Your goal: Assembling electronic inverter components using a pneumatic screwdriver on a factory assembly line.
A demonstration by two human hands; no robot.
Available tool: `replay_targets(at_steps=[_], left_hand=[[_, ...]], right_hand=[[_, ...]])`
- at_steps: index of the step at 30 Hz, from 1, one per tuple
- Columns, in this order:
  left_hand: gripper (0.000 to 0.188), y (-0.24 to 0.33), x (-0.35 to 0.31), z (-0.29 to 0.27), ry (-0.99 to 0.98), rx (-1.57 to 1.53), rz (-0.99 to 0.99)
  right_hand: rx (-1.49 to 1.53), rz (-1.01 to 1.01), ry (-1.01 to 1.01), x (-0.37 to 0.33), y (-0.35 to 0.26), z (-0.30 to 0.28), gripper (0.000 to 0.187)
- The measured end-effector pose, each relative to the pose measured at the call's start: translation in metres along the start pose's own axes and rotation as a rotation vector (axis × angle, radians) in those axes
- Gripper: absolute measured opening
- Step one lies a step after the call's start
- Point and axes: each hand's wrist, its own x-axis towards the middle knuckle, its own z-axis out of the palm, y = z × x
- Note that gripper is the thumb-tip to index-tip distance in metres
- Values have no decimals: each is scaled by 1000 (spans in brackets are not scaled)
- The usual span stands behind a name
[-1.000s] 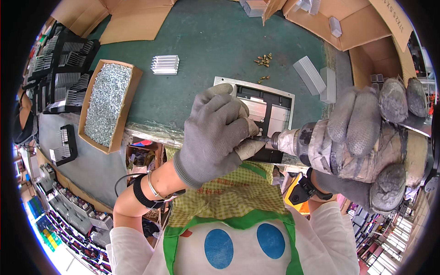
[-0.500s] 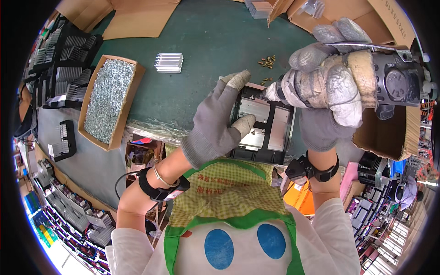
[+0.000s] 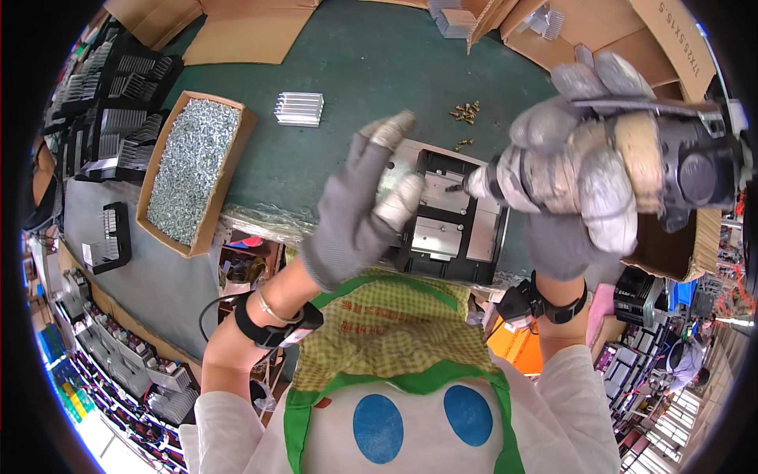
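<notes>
My gloved right hand (image 3: 608, 193) is wrapped round a power screwdriver (image 3: 639, 150) with a tape-bound body. Its dark bit points left above a black frame (image 3: 422, 261) fitted with silver metal plates (image 3: 437, 237); whether it touches a screw I cannot tell. Beside the frame's left edge, my gloved left hand (image 3: 355, 205) is open, with thumb and fingers apart and tape on the fingertips, slightly blurred. Nothing shows in it. Small screws sit along the plates. Just beyond the frame lie several brass-coloured screws (image 3: 466, 112) in loose piles.
A finned silver heat sink (image 3: 299, 109) lies on the green tabletop (image 3: 355, 71). To the left stands a cardboard box (image 3: 230, 170) full of small metal screws. Black finned parts (image 3: 118, 134) are stacked at far left. Open cartons (image 3: 600, 39) stand at the back right.
My left hand has drawn left off the frame's edge, its fingers lifting away. The screwdriver has shifted right and nearer me, off the frame's top edge, and its bit now shows over the plates.
</notes>
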Motion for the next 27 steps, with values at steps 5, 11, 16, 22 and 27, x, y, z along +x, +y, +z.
replay_targets(at_steps=[5,11,16,22,27], left_hand=[[40,12,7,-24,-91,19,25],[39,32,13,-25,-248,249,122],[36,40,14,-5,-185,461,224],[29,40,14,10,-171,404,261],[26,41,12,10,-143,362,326]], right_hand=[[19,-57,132,12,1,31,51],[94,-151,66,13,-11,27,61],[209,-187,-261,15,-39,7,70],[173,-28,-250,-7,-63,-1,70],[138,31,-214,-5,-73,4,70]])
